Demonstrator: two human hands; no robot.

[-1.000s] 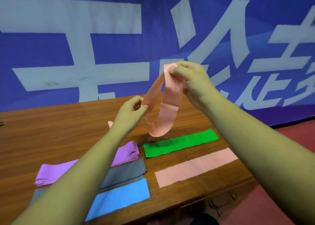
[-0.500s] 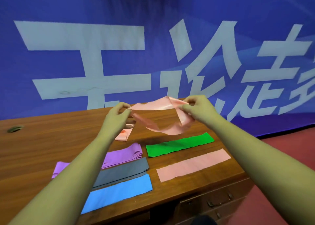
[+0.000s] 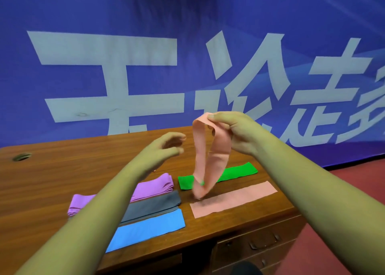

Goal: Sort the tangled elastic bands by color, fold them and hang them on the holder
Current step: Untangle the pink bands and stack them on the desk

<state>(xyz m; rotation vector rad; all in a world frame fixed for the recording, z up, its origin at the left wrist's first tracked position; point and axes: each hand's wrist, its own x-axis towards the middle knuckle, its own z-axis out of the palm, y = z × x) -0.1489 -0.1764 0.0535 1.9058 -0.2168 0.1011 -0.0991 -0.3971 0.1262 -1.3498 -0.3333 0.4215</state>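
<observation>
While a green band (image 3: 237, 171) and pink strip (image 3: 235, 197) lay on the bench (image 3: 62, 170) beneath, the right grip (image 3: 235, 129) pinched the hanging loop (image 3: 200, 150) by its top, the left grip (image 3: 164, 147) wide beside it.

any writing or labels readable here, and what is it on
"王", or possibly "干": big white character on the blue banner; its foot is hidden behind the wooden desk.
"论": big white character, same banner.
Third white character: begins like "走", cut off by the right edge, not readable whole.
No print shows on the elastic bands or the desk.
</observation>
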